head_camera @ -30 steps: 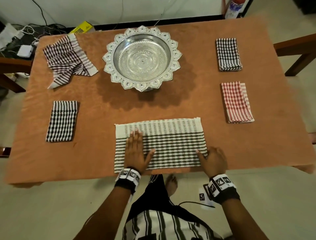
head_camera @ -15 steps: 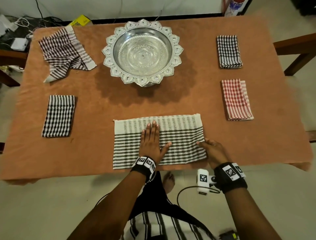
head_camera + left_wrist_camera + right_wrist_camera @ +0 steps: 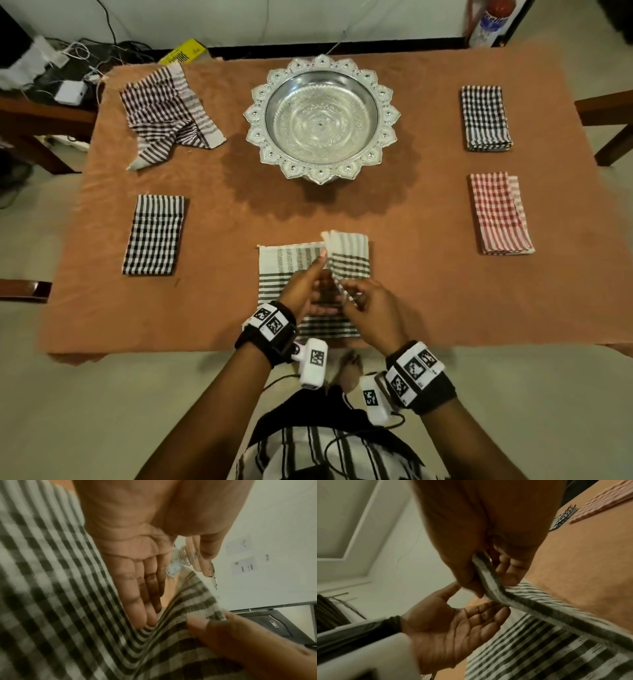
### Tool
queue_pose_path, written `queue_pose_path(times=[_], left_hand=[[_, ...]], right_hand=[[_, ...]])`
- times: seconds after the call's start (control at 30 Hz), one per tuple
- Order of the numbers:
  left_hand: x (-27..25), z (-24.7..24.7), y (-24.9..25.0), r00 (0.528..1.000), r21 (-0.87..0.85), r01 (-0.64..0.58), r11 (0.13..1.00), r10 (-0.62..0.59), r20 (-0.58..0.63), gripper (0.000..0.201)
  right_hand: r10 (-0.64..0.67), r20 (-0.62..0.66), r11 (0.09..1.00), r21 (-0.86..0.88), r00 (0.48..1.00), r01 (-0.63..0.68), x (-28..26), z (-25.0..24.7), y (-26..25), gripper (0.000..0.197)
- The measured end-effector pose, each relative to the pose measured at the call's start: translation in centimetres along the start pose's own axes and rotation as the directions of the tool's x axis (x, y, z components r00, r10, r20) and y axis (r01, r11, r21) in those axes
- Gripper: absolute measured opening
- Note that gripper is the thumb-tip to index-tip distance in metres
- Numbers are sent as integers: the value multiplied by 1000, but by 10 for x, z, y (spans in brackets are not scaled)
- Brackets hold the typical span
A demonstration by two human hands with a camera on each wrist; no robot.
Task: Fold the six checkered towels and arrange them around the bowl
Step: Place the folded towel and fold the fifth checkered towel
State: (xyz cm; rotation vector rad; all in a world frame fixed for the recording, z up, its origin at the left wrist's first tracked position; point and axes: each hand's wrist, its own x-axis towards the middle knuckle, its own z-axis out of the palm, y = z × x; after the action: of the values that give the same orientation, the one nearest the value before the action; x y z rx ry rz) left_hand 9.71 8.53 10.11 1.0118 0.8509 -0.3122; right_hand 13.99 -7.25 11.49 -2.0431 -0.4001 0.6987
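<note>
Towel (image 3: pixel 291 263) (grey-checked) lower centre of frame, below bowl (image 3: pixel 322 116), right half lifted | right hand (image 3: pixel 371 308) pinches raised edge | left hand (image 3: pixel 301 291) flat, fingers straight, along the fold

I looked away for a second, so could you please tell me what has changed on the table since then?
The right hand has pinched the green-striped towel's right edge and lifted it leftward over the middle. The left hand, earlier flat on the towel, now stands on edge at the fold line. The bowl and other towels stayed put.
</note>
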Motion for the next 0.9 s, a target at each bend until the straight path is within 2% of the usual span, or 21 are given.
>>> queue_pose_path(times=[0.07, 0.13, 0.17, 0.2, 0.23, 0.3, 0.37, 0.43, 0.6, 0.73, 0.9], left_hand=[[5, -12, 4, 998, 109, -41, 993, 46, -45, 31], [15, -27, 0, 992, 188, -78, 979, 95, -84, 23], [18, -34, -2, 990, 193, -90, 977, 110, -94, 10], [22, -43, -5, 986, 215, -110, 970, 135, -102, 9], [26, -52, -9, 982, 237, -130, 963, 158, -103, 21], [25, -66, -12, 979, 228, -144, 963, 172, -108, 30], [24, -78, -14, 980, 168, -147, 975, 166, -108, 34], [21, -91, -16, 980, 133, -146, 980, 162, -115, 35], [23, -120, -23, 970, 134, -154, 979, 175, -167, 33], [23, -123, -25, 953, 208, -193, 959, 234, -194, 33], [23, -127, -34, 936, 174, -218, 960, 256, -242, 29]], right_hand=[[79, 136, 985, 142, 988, -98, -2, 6, -8, 31], [145, 69, 961, 229, 987, -157, 1, 3, -7, 24], [172, -8, 954, 250, 985, -164, 4, -1, -3, 20], [188, -94, 958, 236, 978, -161, 8, -4, 5, 17], [198, -172, 967, 196, 965, -164, 13, -7, 14, 16], [240, -246, 970, 107, 939, -220, 20, -6, 37, 14], [301, -235, 954, 89, 924, -288, 26, -1, 63, 12], [304, -244, 953, 93, 921, -290, 27, 4, 78, 13], [247, -295, 965, -8, 923, -261, 28, 16, 84, 14], [173, -352, 956, -163, 920, -242, 31, 24, 94, 19], [129, -355, 957, -201, 926, -211, 30, 23, 101, 22]])
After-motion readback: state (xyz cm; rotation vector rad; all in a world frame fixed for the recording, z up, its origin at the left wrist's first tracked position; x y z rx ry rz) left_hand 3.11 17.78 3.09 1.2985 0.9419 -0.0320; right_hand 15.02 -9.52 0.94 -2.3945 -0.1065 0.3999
